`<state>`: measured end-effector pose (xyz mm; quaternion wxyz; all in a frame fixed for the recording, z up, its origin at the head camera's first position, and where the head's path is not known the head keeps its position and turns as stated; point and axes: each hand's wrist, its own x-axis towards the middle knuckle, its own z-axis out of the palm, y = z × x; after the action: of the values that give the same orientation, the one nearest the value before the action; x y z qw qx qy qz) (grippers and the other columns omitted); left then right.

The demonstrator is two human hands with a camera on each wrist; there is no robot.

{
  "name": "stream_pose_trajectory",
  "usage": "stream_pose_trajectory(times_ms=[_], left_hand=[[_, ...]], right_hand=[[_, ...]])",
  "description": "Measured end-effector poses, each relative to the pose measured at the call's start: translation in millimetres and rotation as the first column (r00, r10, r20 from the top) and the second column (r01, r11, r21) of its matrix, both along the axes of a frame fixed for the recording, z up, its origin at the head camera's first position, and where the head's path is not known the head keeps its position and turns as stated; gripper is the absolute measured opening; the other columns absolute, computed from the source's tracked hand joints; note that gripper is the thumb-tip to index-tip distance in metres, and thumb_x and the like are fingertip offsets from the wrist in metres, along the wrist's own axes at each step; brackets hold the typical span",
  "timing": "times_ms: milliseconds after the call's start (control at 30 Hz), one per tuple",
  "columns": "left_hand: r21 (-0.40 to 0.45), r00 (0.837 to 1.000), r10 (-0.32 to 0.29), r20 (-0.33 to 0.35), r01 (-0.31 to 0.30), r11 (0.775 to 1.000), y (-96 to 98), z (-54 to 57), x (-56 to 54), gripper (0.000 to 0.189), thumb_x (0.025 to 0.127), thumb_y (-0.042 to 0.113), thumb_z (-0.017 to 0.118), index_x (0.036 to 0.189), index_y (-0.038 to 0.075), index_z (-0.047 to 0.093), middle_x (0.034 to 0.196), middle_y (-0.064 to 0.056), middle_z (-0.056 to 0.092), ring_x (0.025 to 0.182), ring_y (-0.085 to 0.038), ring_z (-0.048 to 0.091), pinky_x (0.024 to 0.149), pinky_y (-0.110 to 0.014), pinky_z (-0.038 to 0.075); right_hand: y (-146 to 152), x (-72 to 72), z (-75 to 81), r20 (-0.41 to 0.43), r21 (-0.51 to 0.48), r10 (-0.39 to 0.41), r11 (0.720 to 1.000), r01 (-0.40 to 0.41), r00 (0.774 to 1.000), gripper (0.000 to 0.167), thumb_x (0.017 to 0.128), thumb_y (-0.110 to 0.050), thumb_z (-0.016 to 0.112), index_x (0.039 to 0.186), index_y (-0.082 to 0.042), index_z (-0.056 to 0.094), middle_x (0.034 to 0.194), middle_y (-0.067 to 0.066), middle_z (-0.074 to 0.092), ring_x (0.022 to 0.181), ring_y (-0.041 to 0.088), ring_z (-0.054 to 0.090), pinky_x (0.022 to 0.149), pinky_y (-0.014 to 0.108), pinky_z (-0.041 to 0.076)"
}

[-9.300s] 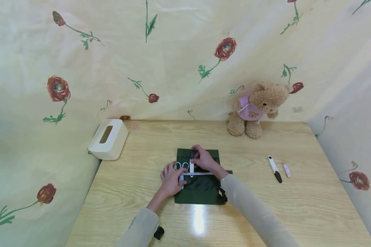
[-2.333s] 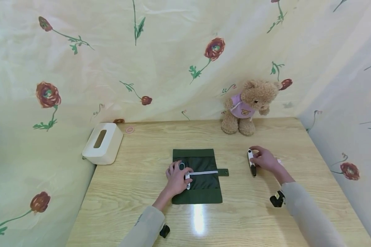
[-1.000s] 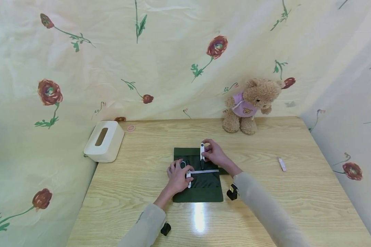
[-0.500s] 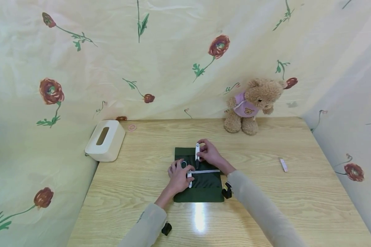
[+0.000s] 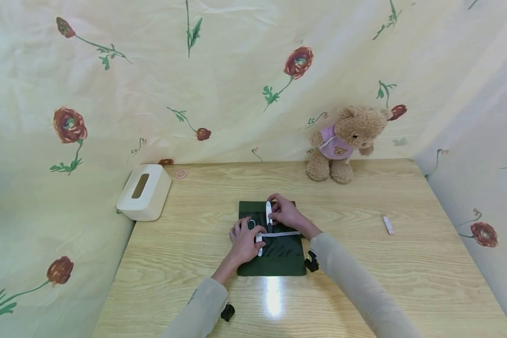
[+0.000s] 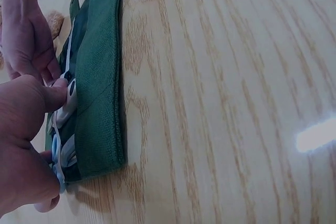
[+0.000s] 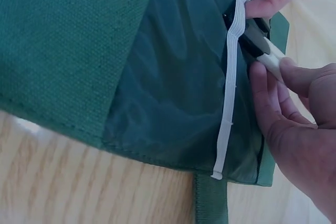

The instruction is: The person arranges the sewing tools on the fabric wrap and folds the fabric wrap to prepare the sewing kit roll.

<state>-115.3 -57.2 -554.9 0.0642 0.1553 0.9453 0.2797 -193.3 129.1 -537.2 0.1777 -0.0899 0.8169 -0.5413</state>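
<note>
A dark green tool roll (image 5: pixel 274 268) lies unfolded on the table, with a white elastic band (image 5: pixel 286 234) across it. My right hand (image 5: pixel 286 210) pinches a slim white tool with a black end (image 5: pixel 269 211), tilted, its black end at the band in the right wrist view. With curled fingers, my left hand (image 5: pixel 245 240) pinches the elastic band; its thumb (image 6: pixel 55 95) lies over another white tool (image 6: pixel 67 109) tucked there. Scissors (image 5: pixel 251 222) sit beneath the left hand, mostly hidden, one ring showing.
A small pale stick-like item (image 5: pixel 387 225) lies to the right. Behind stands a teddy bear (image 5: pixel 342 145) in a pink top. A white tissue box (image 5: pixel 145 192) and a pink ring (image 5: pixel 180 174) are at the back left.
My right hand has carried the white tool from the table's right side to the roll, then slightly left and nearer the elastic. The left hand has stayed at the roll.
</note>
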Motion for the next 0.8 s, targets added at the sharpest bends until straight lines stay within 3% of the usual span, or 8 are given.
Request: stream_pose_trajectory(times_ms=[167, 467, 800], left_hand=[[0.002, 1.0, 0.0, 0.002, 0.0, 1.0, -0.4, -0.2, -0.1, 0.02, 0.089, 0.021, 0.076, 0.107, 0.023, 0.068, 0.15, -0.025, 0.03, 0.135, -0.047, 0.019, 0.101, -0.068, 0.019], [0.017, 1.0, -0.01, -0.005, 0.01, 1.0, -1.0, 0.7, 1.3, 0.02, 0.089, 0.02, 0.076, 0.108, 0.022, 0.069, 0.15, -0.026, 0.03, 0.135, -0.047, 0.019, 0.1, -0.068, 0.018], [0.008, 1.0, -0.016, -0.006, 0.016, 1.0, -1.2, 1.4, 2.6, 0.025, 0.09, 0.02, 0.075, 0.114, 0.02, 0.067, 0.151, -0.025, 0.029, 0.136, -0.047, 0.018, 0.101, -0.068, 0.018]], right_hand=[[-1.0, 1.5, 1.2, -0.048, 0.109, 0.053, 0.993, -0.047, 0.997, 0.047, 0.09, 0.007, 0.067, 0.133, 0.002, 0.048, 0.086, 0.013, 0.058, 0.066, 0.023, 0.062, 0.062, 0.035, 0.056], [-4.9, 2.6, 7.3, -0.06, 0.236, 0.079, 0.97, -0.063, 0.995, 0.047, 0.087, 0.004, 0.071, 0.13, 0.002, 0.053, 0.08, 0.008, 0.059, 0.063, 0.02, 0.062, 0.06, 0.032, 0.053], [-5.7, 5.8, 12.8, -0.04, 0.284, 0.111, 0.954, -0.095, 0.993, 0.047, 0.087, 0.004, 0.072, 0.131, 0.003, 0.053, 0.079, 0.008, 0.059, 0.064, 0.02, 0.061, 0.06, 0.032, 0.052]])
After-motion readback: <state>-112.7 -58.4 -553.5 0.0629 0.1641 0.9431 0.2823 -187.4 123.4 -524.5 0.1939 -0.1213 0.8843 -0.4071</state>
